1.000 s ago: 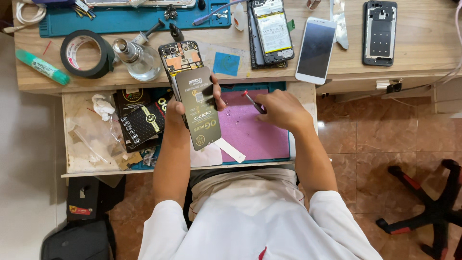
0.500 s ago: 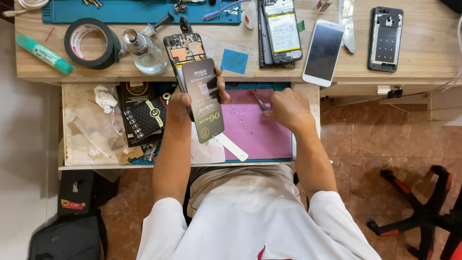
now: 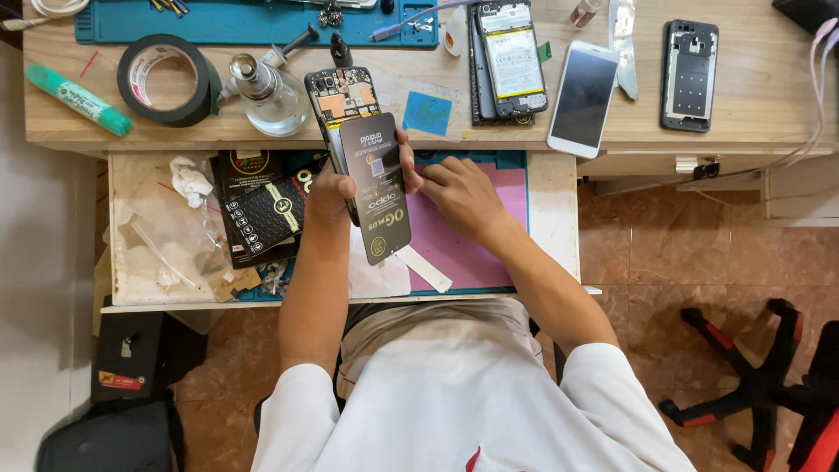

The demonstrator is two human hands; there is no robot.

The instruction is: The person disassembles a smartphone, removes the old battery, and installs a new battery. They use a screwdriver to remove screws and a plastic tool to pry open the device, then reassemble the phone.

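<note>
The right hand (image 3: 461, 194) has slid left to touch the black rectangular phone battery (image 3: 377, 185), gripped by the left hand (image 3: 330, 188) above the pulled-out drawer's (image 3: 552, 218) pink mat (image 3: 463, 249), below the wooden worktop's (image 3: 752, 109) front edge.

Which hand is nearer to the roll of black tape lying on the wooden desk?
Left. The left hand, gripping the opened black phone, sits right of and below the roll of black tape. The right hand is farther right, over the pink mat.
</note>
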